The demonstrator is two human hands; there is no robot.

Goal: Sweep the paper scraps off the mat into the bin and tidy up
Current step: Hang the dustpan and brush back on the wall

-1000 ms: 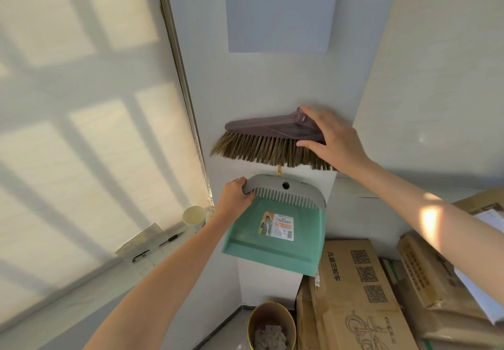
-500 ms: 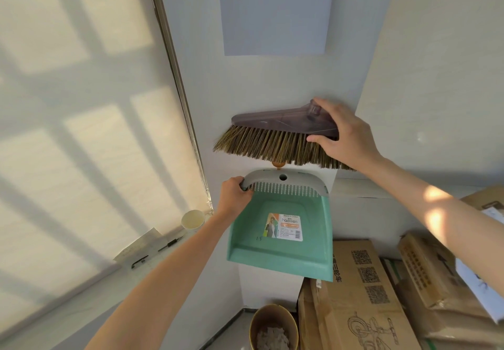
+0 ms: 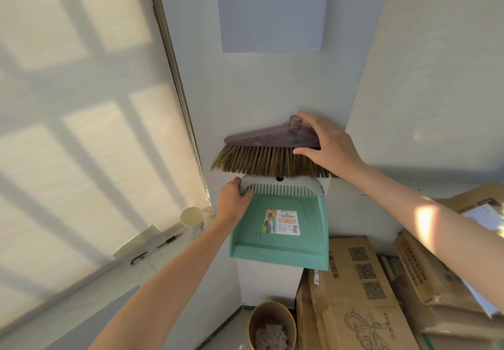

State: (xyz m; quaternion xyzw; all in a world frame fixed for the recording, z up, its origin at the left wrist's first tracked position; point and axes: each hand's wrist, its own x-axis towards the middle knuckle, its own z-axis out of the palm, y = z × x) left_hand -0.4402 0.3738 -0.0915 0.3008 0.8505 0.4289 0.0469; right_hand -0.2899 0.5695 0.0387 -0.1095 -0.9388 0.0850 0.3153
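A green dustpan (image 3: 283,229) with a grey toothed top edge hangs flat against the white wall. My left hand (image 3: 233,202) grips its top left corner. Just above it a brush head (image 3: 261,148) with a dark plastic back and tan bristles lies against the wall, and my right hand (image 3: 327,145) holds its right end. The bristles overlap the dustpan's top edge. Below, on the floor, stands a round gold bin (image 3: 271,325) with white paper scraps (image 3: 270,334) inside. The mat is out of view.
Stacked cardboard boxes (image 3: 362,292) fill the lower right beside the bin. A window sill on the left carries a paper cup (image 3: 192,220), a sheet of paper (image 3: 139,244) and a pen (image 3: 167,240). A pale sheet (image 3: 272,9) is stuck on the wall above.
Both hands rose slightly along the wall. The brush head tilted to level, and the dustpan swung upright beneath it, its top edge now meeting the bristles.
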